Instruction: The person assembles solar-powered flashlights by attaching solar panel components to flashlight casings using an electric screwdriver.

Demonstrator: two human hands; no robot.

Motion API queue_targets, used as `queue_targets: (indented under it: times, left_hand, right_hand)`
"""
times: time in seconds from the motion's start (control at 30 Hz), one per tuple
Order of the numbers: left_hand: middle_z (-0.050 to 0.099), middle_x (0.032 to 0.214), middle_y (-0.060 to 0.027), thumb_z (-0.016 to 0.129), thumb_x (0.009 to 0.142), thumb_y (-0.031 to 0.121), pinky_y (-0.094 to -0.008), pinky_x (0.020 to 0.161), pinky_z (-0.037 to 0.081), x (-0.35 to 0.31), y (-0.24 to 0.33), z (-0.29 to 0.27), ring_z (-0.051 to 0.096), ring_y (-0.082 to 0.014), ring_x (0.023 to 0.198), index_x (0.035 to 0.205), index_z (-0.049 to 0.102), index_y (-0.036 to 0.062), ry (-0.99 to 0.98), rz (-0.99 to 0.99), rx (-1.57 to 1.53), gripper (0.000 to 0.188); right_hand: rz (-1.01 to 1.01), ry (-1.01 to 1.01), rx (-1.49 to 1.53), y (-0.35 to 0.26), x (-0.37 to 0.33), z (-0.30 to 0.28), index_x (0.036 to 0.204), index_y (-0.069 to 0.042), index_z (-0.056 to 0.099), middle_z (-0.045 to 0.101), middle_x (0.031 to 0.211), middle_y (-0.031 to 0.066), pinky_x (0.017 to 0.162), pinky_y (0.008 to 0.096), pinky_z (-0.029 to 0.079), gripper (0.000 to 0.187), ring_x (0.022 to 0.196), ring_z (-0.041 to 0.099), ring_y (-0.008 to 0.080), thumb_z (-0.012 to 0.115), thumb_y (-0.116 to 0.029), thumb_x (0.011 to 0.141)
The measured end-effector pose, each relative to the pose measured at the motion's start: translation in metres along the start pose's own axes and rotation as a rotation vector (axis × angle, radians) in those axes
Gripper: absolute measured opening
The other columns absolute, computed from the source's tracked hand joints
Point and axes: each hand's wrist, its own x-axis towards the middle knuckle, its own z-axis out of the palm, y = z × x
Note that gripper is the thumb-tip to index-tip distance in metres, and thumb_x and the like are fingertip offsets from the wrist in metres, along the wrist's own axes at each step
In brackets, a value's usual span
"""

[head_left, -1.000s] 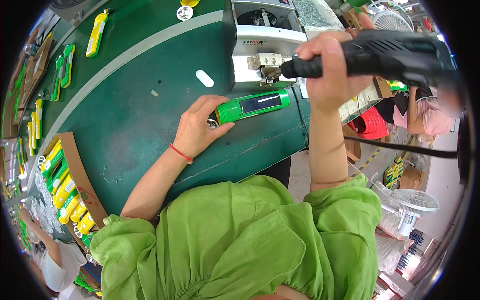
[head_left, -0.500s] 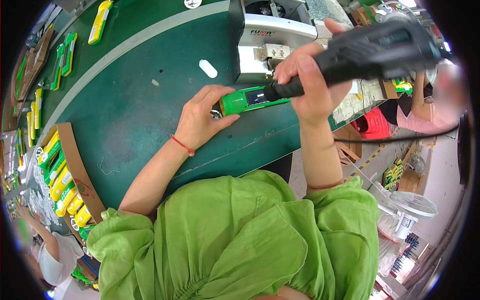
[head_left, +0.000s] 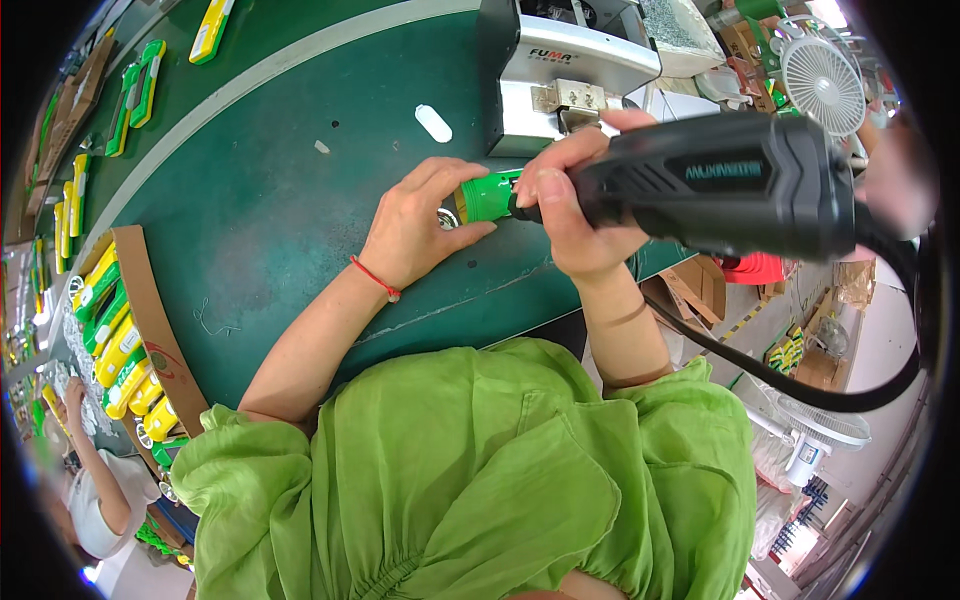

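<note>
My left hand (head_left: 408, 232) grips the head end of a green flashlight (head_left: 487, 196) lying on the green worktable (head_left: 290, 230), thumb on the near side and fingers on the far side. A round silvery reflector shows at that end, beside the palm. My right hand (head_left: 590, 220) is wrapped round a black corded electric screwdriver (head_left: 720, 185), held tilted with its tip end down at the flashlight's body. The tip itself and most of the flashlight's right part are hidden by my right hand and the tool.
A grey-and-black bench machine (head_left: 560, 90) stands just beyond my right hand. A white oval piece (head_left: 433, 124) lies on the table. At left, a cardboard box (head_left: 160, 330) holds several yellow-green flashlights. The screwdriver's thick black cable (head_left: 800, 385) loops at right. Co-workers sit at both sides.
My right hand and the screwdriver have moved left and nearer along the flashlight, the tool's rear end swinging lower. My left hand keeps its grip, slightly shifted right.
</note>
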Motion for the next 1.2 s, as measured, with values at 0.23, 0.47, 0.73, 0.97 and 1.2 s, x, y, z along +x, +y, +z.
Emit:
queue_targets:
  times: [0.23, 0.47, 0.73, 0.97, 1.2]
  left_hand:
    - [0.063, 0.109, -0.0126, 0.083, 0.065, 0.015, -0.0383, 0.084, 0.053, 0.002, -0.004, 0.001, 0.063, -0.0319, 0.098, 0.112, 0.063, 0.0079, -0.002, 0.056, 0.003, 0.051]
    - [0.065, 0.11, -0.0122, 0.083, 0.065, 0.014, -0.0368, 0.084, 0.055, -0.005, 0.0, -0.007, 0.065, -0.0291, 0.099, 0.112, 0.065, 0.006, -0.031, 0.04, 0.03, 0.051]
    - [0.063, 0.109, -0.0113, 0.083, 0.067, 0.021, -0.0378, 0.08, 0.055, 0.0, -0.002, -0.008, 0.065, -0.0297, 0.093, 0.114, 0.064, 0.0059, -0.059, 0.071, 0.034, 0.053]
    - [0.063, 0.107, -0.0118, 0.082, 0.069, 0.022, -0.0386, 0.081, 0.054, -0.003, 0.003, -0.004, 0.064, -0.031, 0.094, 0.117, 0.062, 0.0057, -0.062, 0.077, 0.04, 0.054]
    - [0.064, 0.111, -0.0128, 0.082, 0.069, 0.024, -0.039, 0.083, 0.054, -0.013, 0.011, -0.024, 0.064, -0.032, 0.097, 0.118, 0.061, 0.0068, -0.153, 0.048, 0.146, 0.056]
  right_hand:
    - [0.018, -0.101, -0.032, 0.0, -0.006, -0.007, 0.124, -0.005, 0.025, 0.057, 0.076, 0.0111, 0.062, 0.031, 0.052, 0.052, 0.061, 0.057, 0.0178, 0.059, -0.003, 0.085]
    - [0.007, -0.148, 0.217, -0.004, -0.011, -0.001, 0.12, -0.011, 0.028, 0.057, 0.076, 0.0097, 0.062, 0.034, 0.052, 0.052, 0.061, 0.057, 0.0197, 0.064, -0.005, 0.083]
    - [0.024, -0.058, 0.219, 0.001, -0.017, 0.002, 0.121, -0.008, 0.033, 0.061, 0.075, 0.0091, 0.059, 0.0291, 0.049, 0.053, 0.061, 0.058, 0.0152, 0.067, -0.003, 0.081]
    - [-0.006, -0.212, -0.11, 0.001, -0.019, -0.01, 0.118, -0.003, 0.028, 0.059, 0.076, 0.0092, 0.066, 0.0283, 0.051, 0.049, 0.064, 0.058, 0.0161, 0.064, -0.005, 0.084]
    - [0.012, -0.039, -0.135, -0.017, -0.005, 0.001, 0.142, 0.004, 0.013, 0.058, 0.071, 0.0085, 0.065, 0.0274, 0.051, 0.085, 0.061, 0.058, 0.0157, 0.071, -0.011, 0.082]
